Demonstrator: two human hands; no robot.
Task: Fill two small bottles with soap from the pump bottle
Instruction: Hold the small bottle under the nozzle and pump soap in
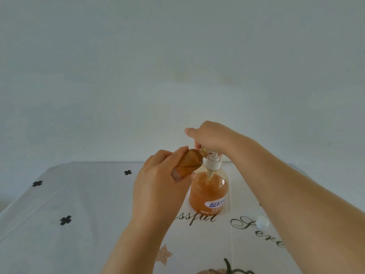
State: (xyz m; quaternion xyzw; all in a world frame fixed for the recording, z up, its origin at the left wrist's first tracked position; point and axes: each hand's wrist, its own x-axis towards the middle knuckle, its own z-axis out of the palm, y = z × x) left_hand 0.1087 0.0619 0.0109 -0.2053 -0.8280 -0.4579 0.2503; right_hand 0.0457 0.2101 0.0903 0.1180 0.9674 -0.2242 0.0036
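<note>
the pump head (213, 159) was mostly hidden under the right hand (212, 139), which lay on top of it. its fingers folded out of sight, so whether they gripped the pump or only pressed it could not be told. the neck of the small bottle (192, 162) vanished beneath that same hand, right at the spout. the right forearm covered part of a white cap (262, 222) and the lettering on the tablecloth (83, 204). the left hand (158, 186) was clamped round the small amber bottle, holding it tilted, mouth up towards the spout. the pump bottle (208, 192) stood upright on the cloth, just right of the left hand and below the right. the two hands were close together.
</note>
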